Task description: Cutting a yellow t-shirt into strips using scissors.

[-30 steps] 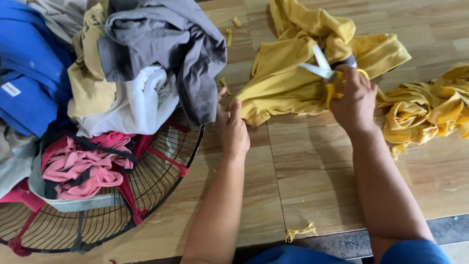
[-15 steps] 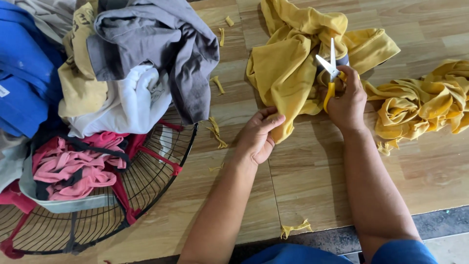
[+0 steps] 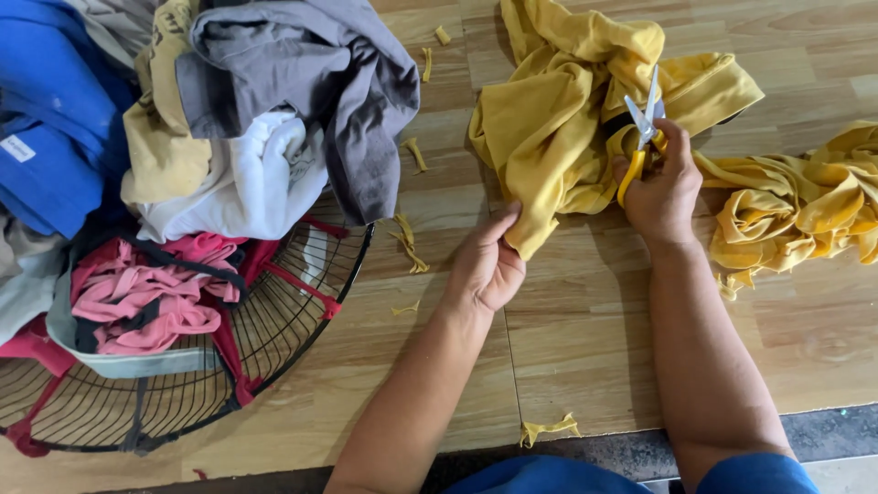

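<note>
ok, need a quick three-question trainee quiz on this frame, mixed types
1. True or false: the right hand holds scissors with the blades open.
2. What does the left hand pinch? A) grey shirt B) yellow cloth C) fan guard
3. Fill in: the pile of clothes rests on a round wire ____.

Key:
1. True.
2. B, the yellow cloth, at its lower edge.
3. Fan guard, on the wooden floor.

Mustard-yellow cloth (image 3: 558, 137), yellow-handled scissors (image 3: 640, 137), grey garment (image 3: 311, 82), blue garment (image 3: 55, 119), pink fabric (image 3: 137, 297).
</note>
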